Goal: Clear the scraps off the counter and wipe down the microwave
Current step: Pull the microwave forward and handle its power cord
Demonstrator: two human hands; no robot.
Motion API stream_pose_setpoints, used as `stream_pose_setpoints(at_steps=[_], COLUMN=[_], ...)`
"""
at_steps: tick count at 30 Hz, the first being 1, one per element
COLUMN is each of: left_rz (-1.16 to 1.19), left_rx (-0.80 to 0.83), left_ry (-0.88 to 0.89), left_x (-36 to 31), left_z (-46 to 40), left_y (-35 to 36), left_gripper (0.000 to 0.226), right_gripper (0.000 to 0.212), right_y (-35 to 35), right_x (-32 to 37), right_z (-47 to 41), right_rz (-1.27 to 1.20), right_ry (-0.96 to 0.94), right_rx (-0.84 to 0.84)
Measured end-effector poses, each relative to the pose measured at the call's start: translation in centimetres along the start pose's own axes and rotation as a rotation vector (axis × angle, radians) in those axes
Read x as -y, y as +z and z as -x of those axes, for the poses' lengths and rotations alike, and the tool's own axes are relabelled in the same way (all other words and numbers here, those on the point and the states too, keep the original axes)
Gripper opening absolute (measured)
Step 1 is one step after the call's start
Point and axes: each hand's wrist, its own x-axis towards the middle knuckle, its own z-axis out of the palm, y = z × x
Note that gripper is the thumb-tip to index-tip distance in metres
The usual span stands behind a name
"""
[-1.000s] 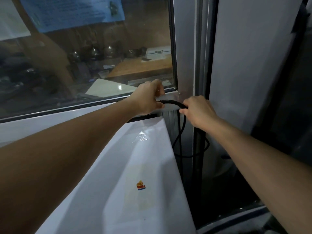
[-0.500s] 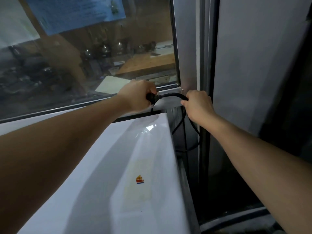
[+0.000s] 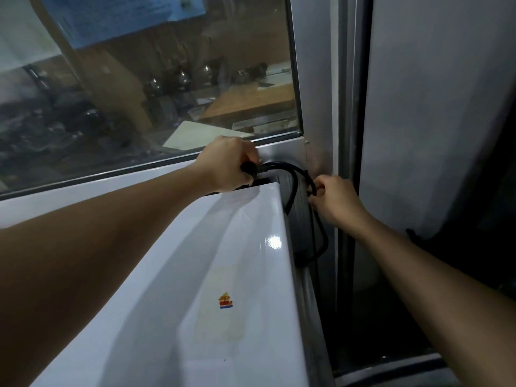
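One black power cord (image 3: pixel 290 174) is gripped at its plug by the left hand (image 3: pixel 226 166) and pinched further along by the right hand (image 3: pixel 332 202), behind one white microwave (image 3: pixel 217 275).

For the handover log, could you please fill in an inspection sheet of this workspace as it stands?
Surface: white microwave top, glossy, small coloured sticker.
Job's things: no scraps or cloth seen.
Clutter: nothing seen.
Hands: left hand grips the black plug; right hand pinches the cord.
Cables: black power cord arcs from the plug down behind the microwave, looping low.
Surroundings: window behind, blue paper on the glass, metal frame at right.
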Motion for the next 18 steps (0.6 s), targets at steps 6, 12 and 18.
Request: stream_pose_setpoints(at_steps=[6, 12, 18], left_rz=[0.063, 0.043, 0.016], left_rx=[0.02, 0.018, -0.044], left_ry=[-0.022, 0.005, 0.016], left_x=[0.4, 0.5, 1.1], left_z=[0.4, 0.5, 0.6], left_y=[0.0, 0.0, -0.9], left_gripper=[0.028, 0.025, 0.025], right_gripper=[0.026, 0.024, 0.017], right_y=[0.5, 2.2, 1.9], right_x=[-2.5, -2.2, -0.4], right_z=[0.6, 1.9, -0.2], right_rz=[0.051, 0.395, -0.218], right_ry=[0.101, 0.274, 0.436], right_rx=[0.027, 0.112, 0.102])
